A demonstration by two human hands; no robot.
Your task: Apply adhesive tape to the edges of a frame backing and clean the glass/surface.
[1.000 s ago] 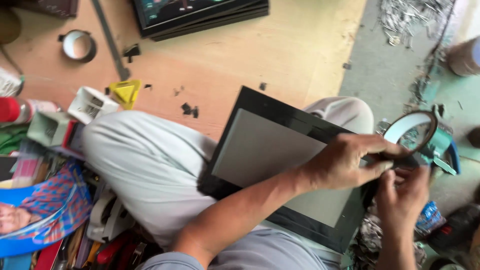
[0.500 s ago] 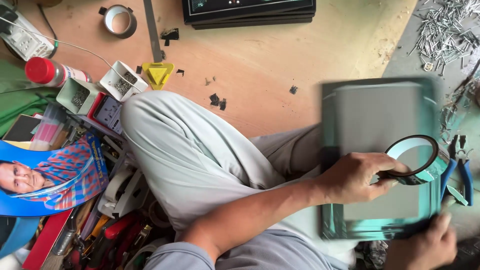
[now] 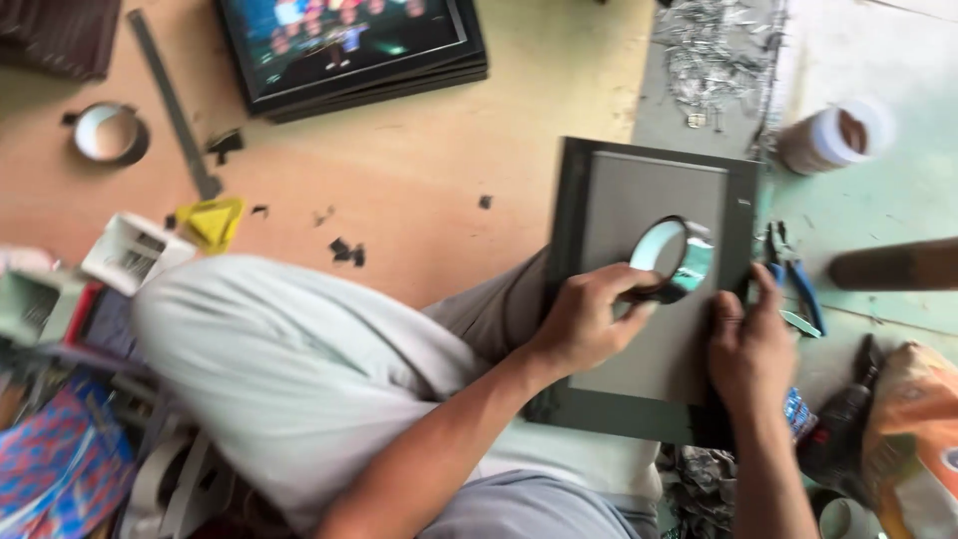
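Gripping a tape roll (image 3: pixel 671 262), left hand (image 3: pixel 589 319); right hand (image 3: pixel 748 344) clasps the frame (image 3: pixel 649 200) over the cluttered plywood floor (image 3: pixel 419 160).

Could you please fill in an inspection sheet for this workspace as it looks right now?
Surface: wooden floor, strewn with small black scraps.
Job's things: dark picture frame lying back-up across the lap; tape roll over its backing.
Clutter: stack of frames, second tape roll, metal ruler, yellow piece, pile of metal bits, blue-handled pliers, white tub.
Hands: left hand grips the tape roll; right hand holds the frame's right edge.
Cables: nothing seen.
Surroundings: boxes and printed papers at left; orange bag at right.
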